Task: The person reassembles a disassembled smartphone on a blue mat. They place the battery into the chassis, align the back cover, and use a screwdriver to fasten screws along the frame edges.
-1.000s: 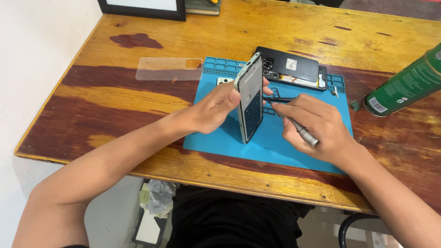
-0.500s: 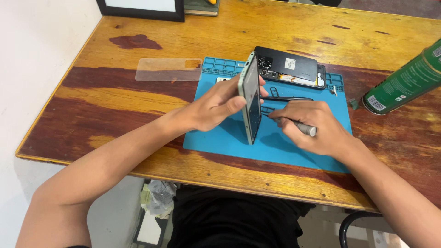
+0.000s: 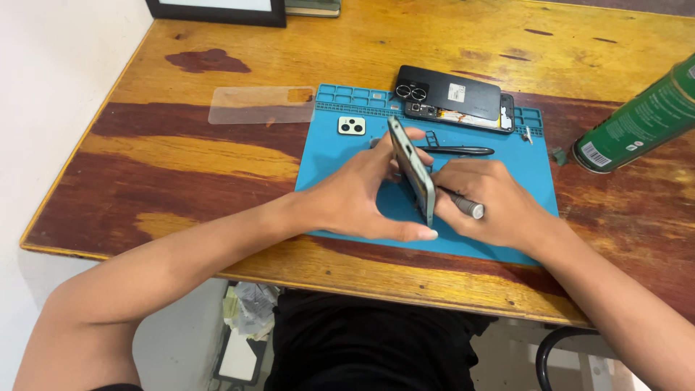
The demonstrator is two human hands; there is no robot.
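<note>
The phone panel stands on edge near the middle of the blue repair mat, tilted, with your left hand wrapped round it: thumb along the near edge, fingers curled over the far face. Your right hand is closed round a metal-handled tool whose tip is hidden behind the panel, so you cannot tell from here exactly where it bites.

Your grip carries the panel only by its thin edges. If your thumb slides, it could tip flat onto the mat or twist against the tool, and a twist is likely what would crack it or tear whatever lies on the hidden side. Push too hard with the tool and it may skid toward your left fingers, which sit just beside its line.

At twelve o'clock from the panel the black tweezers lie loose; a sweep of your right wrist could knock them. At ten o'clock the small camera cover sits unguarded on the mat.

The mat's tray compartments along its far edge look empty at eleven o'clock; those at one o'clock are covered by the opened black phone. A small part lies at two o'clock. The green spray can lies on the wooden table at three o'clock, well apart.
</note>
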